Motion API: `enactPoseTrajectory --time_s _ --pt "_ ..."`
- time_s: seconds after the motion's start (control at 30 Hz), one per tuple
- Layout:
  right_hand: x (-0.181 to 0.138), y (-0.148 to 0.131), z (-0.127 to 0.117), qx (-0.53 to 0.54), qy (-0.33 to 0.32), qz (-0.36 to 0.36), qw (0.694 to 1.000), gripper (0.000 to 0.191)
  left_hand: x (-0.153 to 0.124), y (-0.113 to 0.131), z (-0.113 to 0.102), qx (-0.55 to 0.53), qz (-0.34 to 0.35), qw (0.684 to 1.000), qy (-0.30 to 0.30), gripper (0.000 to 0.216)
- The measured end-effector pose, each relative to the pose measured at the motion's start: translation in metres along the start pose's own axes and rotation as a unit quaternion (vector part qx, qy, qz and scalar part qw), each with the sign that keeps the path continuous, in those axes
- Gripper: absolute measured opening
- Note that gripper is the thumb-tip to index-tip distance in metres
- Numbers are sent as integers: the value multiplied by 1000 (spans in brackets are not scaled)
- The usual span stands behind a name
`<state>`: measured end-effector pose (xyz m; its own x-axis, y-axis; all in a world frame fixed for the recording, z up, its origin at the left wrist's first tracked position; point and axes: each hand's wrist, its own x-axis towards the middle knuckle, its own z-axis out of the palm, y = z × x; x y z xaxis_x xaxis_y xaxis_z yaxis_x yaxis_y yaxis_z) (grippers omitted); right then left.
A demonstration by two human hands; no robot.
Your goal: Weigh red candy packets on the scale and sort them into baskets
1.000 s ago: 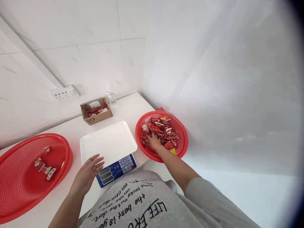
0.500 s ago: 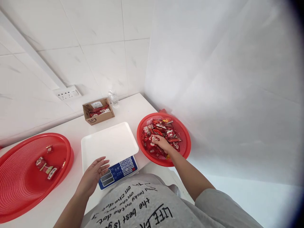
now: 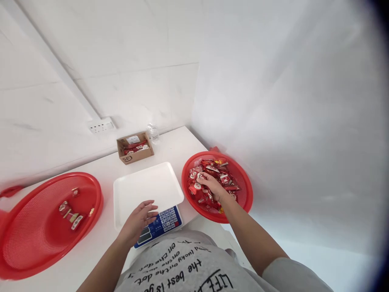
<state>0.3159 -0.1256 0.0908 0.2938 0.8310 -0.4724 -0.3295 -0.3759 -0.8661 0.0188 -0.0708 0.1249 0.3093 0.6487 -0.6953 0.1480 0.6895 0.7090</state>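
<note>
Cannot see all the panel (image 3: 164, 222) of the scale (image 3: 148, 184), partly covered by the left hand (image 3: 139, 219). Cannot read the packets (image 3: 225, 178) right of the scale, too small, nor count those beneath the right hand (image 3: 213, 187). Lose part of the basket (image 3: 36, 231) left of the scale, cut off.

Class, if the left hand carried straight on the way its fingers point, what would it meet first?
Probably the rim of the right-hand red basket, provided the left hand clears the white weighing tray; its height above that tray is hard to judge.
</note>
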Motion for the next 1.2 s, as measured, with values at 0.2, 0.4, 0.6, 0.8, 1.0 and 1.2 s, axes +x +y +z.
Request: enactPoseTrajectory --time_s 0.2,0.4,0.6,0.8,1.0,1.2 --pt "13 5 89 -20 -143 -25 989 42 5 -8 11 -92 -26 994 -52 45" --pt "18 23 148 -177 -189 -91 962 31 11 -13 -7 -202 -10 979 29 31" --pt "30 30 141 -190 -96 -42 976 33 7 -15 -33 -178 36 973 142 36" --pt "33 26 138 -156 -48 -30 986 36 15 -15 -31 118 132 975 130 31" --pt "23 15 120 -122 -21 -42 991 38 48 -1 -10 475 315 820 59 53" --pt "16 16 59 -123 72 -81 986 39 77 3 -1 618 283 733 30 66"
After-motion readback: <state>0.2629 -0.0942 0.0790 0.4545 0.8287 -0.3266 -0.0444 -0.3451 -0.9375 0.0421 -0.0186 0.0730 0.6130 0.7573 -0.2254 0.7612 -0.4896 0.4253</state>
